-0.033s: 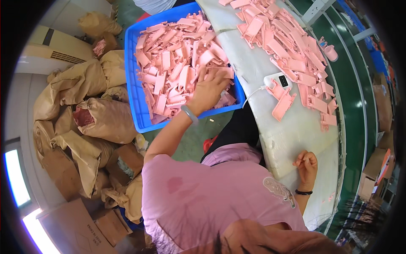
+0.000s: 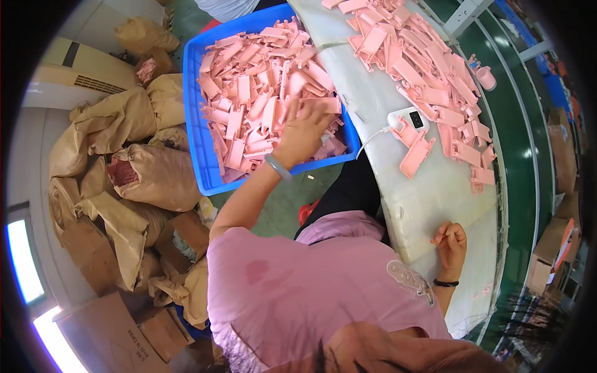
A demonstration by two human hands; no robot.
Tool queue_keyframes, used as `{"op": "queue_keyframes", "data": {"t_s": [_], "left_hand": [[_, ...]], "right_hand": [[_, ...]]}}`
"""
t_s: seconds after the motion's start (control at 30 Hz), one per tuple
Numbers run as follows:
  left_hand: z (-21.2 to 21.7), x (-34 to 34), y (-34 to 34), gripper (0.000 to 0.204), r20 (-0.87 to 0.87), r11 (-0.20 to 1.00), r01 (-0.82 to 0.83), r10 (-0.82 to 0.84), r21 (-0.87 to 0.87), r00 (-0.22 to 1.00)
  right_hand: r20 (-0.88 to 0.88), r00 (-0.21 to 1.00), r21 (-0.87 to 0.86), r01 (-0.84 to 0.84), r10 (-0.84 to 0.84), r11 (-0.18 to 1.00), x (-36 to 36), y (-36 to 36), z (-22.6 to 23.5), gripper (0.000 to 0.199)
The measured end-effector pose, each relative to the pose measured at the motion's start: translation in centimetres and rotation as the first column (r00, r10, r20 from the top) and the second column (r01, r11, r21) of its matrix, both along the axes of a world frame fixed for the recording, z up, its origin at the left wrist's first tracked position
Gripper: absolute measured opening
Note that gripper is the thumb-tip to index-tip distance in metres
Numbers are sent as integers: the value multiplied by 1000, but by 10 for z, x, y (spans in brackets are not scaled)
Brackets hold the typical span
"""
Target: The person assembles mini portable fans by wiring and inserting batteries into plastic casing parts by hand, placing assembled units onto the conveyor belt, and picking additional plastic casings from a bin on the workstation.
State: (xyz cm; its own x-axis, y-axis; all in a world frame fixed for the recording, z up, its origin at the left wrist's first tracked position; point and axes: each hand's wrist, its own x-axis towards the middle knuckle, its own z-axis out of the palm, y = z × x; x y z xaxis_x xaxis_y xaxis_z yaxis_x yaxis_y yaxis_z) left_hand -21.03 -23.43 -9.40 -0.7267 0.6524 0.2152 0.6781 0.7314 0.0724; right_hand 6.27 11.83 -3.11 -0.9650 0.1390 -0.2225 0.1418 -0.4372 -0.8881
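Note:
My left hand (image 2: 301, 135) lies over the heap of pink plastic parts (image 2: 245, 90) in a blue plastic bin (image 2: 194, 124). Its fingers are spread, touching the pieces near the bin's right side; a broad pink piece (image 2: 321, 105) lies just beyond the fingertips. A grey band circles that wrist. Over the pale table (image 2: 429, 205) at the right, my right hand (image 2: 451, 241) has its fingers curled in, and no object shows in them. A dark bracelet is on this wrist.
More pink parts (image 2: 416, 68) are piled along the table's far side. A white device with a dark display (image 2: 408, 119) sits beside them, its white cable hanging over the table edge. Brown paper sacks (image 2: 155, 177) and cardboard boxes (image 2: 109, 329) crowd the left. A red object (image 2: 306, 211) stands below the bin.
My left hand and forearm have shifted slightly left, and the broad pink piece by the fingertips has moved a little with them. My right hand stays put.

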Motion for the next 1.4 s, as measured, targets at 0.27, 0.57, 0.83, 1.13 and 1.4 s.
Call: {"op": "queue_keyframes", "data": {"t_s": [0.27, 0.57, 0.83, 1.13, 1.4], "left_hand": [[-4, -14, -72, 55, -23, 967, -251, 251, -44, 968], [-9, -20, -112, 36, -69, 866, -501, 499, -4, 864], [17, -21, -116, 36, -111, 690, -702, 695, -180, 711], [3, -25, -6, 47, 13, 950, 306, -308, 70, 951], [-11, -46, 12, 39, -33, 937, 197, -215, -290, 976]], "right_hand": [[1, 997, -56, 83, -83, 995, 2, -1, -2, 11], [4, 993, -76, 114, -114, 991, 4, 0, -5, 12], [-20, 994, -120, 102, -105, 988, 3, 2, -7, 13], [-33, 996, -148, 79, -85, 986, 1, 3, -8, 13], [-31, 991, -130, 123, -128, 984, 4, 1, -7, 13]]}}
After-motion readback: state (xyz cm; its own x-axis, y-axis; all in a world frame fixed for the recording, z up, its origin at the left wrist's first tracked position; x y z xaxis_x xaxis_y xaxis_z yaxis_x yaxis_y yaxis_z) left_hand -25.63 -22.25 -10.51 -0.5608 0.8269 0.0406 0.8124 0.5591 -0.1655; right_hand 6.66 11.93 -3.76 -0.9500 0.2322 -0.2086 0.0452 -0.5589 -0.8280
